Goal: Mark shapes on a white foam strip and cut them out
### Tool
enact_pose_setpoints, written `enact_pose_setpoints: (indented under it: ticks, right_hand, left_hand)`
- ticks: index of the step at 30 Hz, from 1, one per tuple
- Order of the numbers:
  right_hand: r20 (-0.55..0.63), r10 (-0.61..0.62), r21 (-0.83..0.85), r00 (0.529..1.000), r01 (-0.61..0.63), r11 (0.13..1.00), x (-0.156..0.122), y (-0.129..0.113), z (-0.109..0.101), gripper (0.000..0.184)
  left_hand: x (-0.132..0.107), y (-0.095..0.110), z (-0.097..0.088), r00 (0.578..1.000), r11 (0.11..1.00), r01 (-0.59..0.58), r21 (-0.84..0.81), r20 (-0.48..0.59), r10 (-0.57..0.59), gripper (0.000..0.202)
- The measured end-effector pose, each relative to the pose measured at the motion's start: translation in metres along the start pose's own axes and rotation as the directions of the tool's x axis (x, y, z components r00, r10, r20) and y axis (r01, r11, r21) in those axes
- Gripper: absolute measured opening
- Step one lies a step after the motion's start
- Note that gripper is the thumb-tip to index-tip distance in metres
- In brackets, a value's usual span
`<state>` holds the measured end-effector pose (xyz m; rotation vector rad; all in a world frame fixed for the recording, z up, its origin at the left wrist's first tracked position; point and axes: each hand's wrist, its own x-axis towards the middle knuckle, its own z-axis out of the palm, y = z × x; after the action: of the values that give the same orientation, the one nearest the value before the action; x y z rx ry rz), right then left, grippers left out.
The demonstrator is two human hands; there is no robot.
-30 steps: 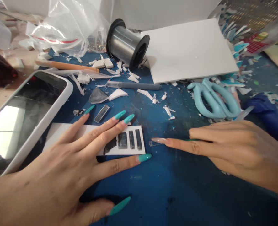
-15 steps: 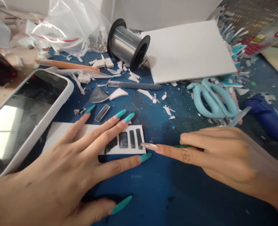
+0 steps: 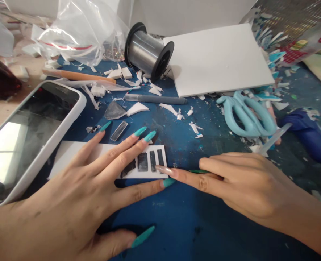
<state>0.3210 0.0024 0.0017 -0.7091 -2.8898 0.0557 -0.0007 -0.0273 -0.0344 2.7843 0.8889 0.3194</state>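
My left hand (image 3: 76, 195) lies flat with its fingers spread, pressing a white strip (image 3: 163, 173) onto the blue mat (image 3: 190, 224). The strip's right end carries several dark rectangles (image 3: 142, 162). My right hand (image 3: 244, 188) is closed around a thin tool (image 3: 274, 138) with a clear handle that sticks out up and to the right. A green sliver of it shows under the fingers. Its outstretched index finger touches the strip's right edge by the last rectangle.
A phone in a white case (image 3: 27, 137) lies at the left. Behind the strip are a small grey offcut (image 3: 119, 130), a grey pen (image 3: 155, 99), an orange pencil (image 3: 76, 75), a spool (image 3: 146, 52), a white board (image 3: 217, 58), light blue scissors (image 3: 247, 114) and paper scraps.
My right hand has slid left across the mat until its index fingertip reached the strip's right edge. My left hand has stayed flat on the strip.
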Motion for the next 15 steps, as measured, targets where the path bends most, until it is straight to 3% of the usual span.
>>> enact_pose_setpoints:
  ticks: [9, 15]
  right_hand:
    - [-0.062, 0.052, -0.008, 0.997, -0.052, 0.999, -0.005, -0.005, 0.007, 0.05]
    - [0.021, 0.042, 0.033, 0.999, -0.043, 0.999, -0.01, 0.005, -0.002, 0.064]
  left_hand:
    - [0.0, 0.0, -0.004, 1.0, 1.0, 0.0, -0.008, 0.009, 0.0, 0.073]
    - [0.001, 0.002, -0.009, 0.999, 0.999, 0.029, -0.02, 0.038, -0.028, 0.067]
